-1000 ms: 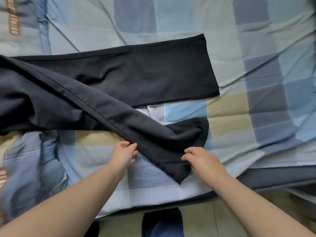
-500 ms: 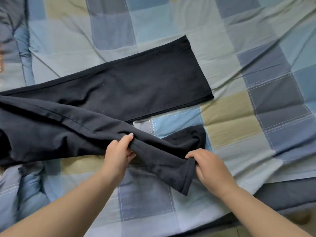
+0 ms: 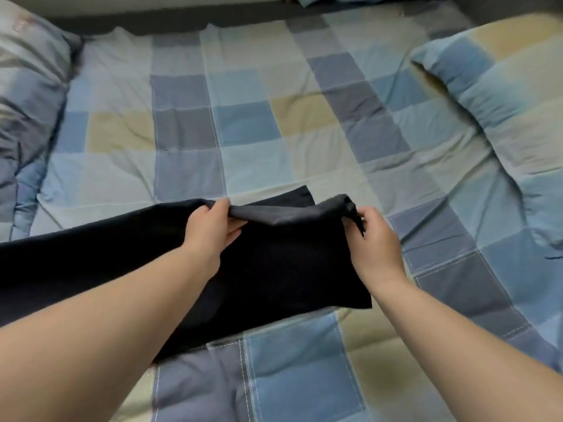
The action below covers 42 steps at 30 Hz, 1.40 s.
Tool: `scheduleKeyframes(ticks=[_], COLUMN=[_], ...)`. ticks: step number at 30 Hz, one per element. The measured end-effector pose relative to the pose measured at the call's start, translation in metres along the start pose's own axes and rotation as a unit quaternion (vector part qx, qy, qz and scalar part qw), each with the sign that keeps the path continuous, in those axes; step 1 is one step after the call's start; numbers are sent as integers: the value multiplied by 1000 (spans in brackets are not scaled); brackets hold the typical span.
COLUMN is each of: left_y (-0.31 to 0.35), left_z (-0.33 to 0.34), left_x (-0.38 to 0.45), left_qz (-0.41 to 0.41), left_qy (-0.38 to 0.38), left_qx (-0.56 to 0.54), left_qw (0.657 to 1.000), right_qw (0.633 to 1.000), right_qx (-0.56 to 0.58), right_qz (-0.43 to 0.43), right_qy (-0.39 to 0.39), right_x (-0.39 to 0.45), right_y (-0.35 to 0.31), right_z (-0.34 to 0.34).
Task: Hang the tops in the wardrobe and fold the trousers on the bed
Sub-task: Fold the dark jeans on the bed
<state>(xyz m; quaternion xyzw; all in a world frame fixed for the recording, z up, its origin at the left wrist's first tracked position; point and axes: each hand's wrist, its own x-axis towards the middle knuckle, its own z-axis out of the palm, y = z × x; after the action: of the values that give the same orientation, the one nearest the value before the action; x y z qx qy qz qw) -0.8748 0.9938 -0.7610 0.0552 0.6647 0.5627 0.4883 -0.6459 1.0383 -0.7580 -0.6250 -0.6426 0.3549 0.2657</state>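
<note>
Black trousers [image 3: 283, 269] lie across the bed [image 3: 243, 132], stretching from the left edge to the middle. One leg is raised over the other, whose hem shows just behind it. My left hand [image 3: 210, 229] pinches the far edge of the raised leg. My right hand [image 3: 374, 239] pinches the corner of that leg's hem, which is bunched and lifted off the bed. Between my hands the cloth sags a little. The waist end lies out of view to the left.
The bed has a checked sheet in blue, grey and beige. A pillow [image 3: 27, 95] in the same pattern lies at the far left and a bunched quilt [image 3: 499, 95] at the right. A dark strip runs along the far side.
Both hands have lifted the near trouser leg and carried it away from me, over the other leg. The camera has tilted up, showing more of the bed.
</note>
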Motion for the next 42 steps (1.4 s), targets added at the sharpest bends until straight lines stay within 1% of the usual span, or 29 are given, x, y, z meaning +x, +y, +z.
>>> scheduleKeyframes(ticks=[2, 3, 4, 5, 6, 7, 8, 10, 11, 12, 13, 14, 16, 20, 22, 24, 25, 27, 29, 31, 32, 33, 34, 36, 37, 39, 41, 42], left_y=[4, -1, -10, -23, -38, -56, -72, -95, -101, -110, -112, -116, -118, -121, -119, -109, -103, -92, -89, -96, -99, -101, -102, -101, -101, -103, -103, -100], left_z=[5, 4, 1, -7, -17, -33, -49, -78, -89, -100, -106, -112, -122, -151, -160, -165, -167, -171, -177, -182, -183, -185, -182, -175, -170, -161, -153, -147], left_x=[17, 23, 24, 22, 18, 9, -2, -25, -31, -40, -43, -46, -49, -55, -56, -56, -55, -58, -65, -70, -70, -70, -69, -68, -68, -70, -74, -76], left_qz=[-6, 6, 36, 76, 112, 143, 183, 281, 323, 338, 348, 348, 336, 306, 292, 291, 304, 327, 336, 301, 272, 248, 235, 229, 229, 215, 192, 183], left_qy=[-55, -72, -69, -54, -39, -33, -43, -79, -98, -113, -110, -97, -63, 23, 43, 42, 36, 5, -34, -60, -63, -60, -50, -24, -12, -14, -27, -29], left_qx=[57, 107, 174, 253, 339, 421, 494, 609, 650, 674, 682, 682, 676, 650, 642, 633, 623, 604, 616, 648, 659, 658, 643, 598, 580, 566, 559, 535], left_qw=[997, 992, 982, 963, 933, 895, 849, 737, 681, 647, 634, 636, 653, 695, 708, 716, 719, 726, 712, 697, 699, 708, 727, 768, 782, 796, 806, 824], right_qw=[999, 998, 994, 987, 980, 975, 973, 977, 979, 979, 980, 980, 977, 970, 971, 974, 974, 966, 954, 942, 931, 915, 893, 844, 830, 823, 827, 828], right_qx=[-22, -34, -54, -79, -99, -118, -131, -139, -139, -139, -135, -134, -135, -110, -99, -58, -23, 55, 98, 134, 170, 216, 267, 363, 388, 406, 417, 429], right_qz=[27, 57, 92, 124, 147, 156, 153, 141, 138, 144, 145, 147, 161, 213, 214, 219, 227, 252, 282, 306, 321, 340, 360, 392, 396, 392, 374, 357], right_qy=[5, -7, -31, -60, -89, -110, -113, -82, -60, -48, -35, -32, -37, -50, -40, -15, -2, 3, -13, -26, -29, -36, -42, -45, -53, -67, -57, -51], right_x=[27, 36, 39, 38, 34, 25, 15, -1, -3, -11, -10, -12, -15, -20, -20, -19, -17, -17, -22, -27, -28, -30, -29, -31, -31, -35, -40, -43], right_y=[0, 4, 10, 18, 28, 38, 48, 62, 64, 68, 69, 72, 75, 81, 82, 82, 82, 84, 90, 94, 94, 93, 91, 90, 90, 89, 79, 71], right_z=[11, 18, 24, 29, 34, 41, 43, 41, 39, 38, 34, 34, 35, 33, 32, 30, 28, 24, 23, 25, 25, 26, 23, 19, 18, 17, 18, 21])
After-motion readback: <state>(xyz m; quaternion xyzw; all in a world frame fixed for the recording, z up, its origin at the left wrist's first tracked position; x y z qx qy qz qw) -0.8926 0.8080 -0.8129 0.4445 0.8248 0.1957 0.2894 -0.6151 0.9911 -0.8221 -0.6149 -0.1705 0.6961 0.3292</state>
